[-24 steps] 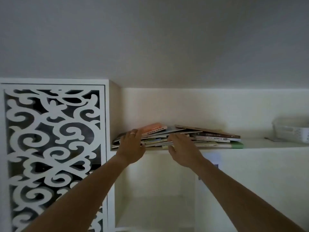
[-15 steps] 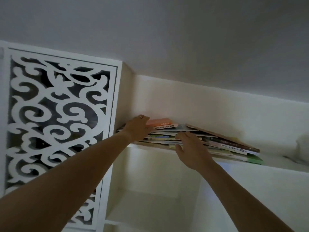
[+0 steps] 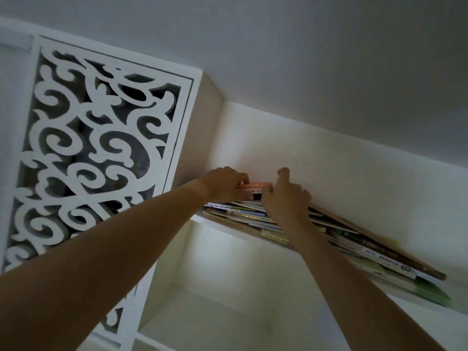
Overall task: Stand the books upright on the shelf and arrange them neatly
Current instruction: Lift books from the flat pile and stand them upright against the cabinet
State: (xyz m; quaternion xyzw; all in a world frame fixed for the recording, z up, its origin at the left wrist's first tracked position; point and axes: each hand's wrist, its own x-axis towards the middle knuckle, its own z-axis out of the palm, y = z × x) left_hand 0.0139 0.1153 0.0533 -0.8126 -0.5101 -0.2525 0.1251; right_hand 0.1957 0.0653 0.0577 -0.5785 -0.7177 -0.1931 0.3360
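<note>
Fretwork panel (image 3: 101,153), white scrollwork: left of both hands. Shelf (image 3: 417,306), white: under the hands, running right. Books (image 3: 367,252), flat slanting pile on the shelf, beneath and right of the hands. Orange book (image 3: 257,186), topmost: left hand (image 3: 225,184) grips its near end, right hand (image 3: 286,198) curls over its right end.

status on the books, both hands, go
Left hand grips orange book atop flat pile. Right hand curled on same pile. Nothing upright yet. No obstruction seen.
</note>
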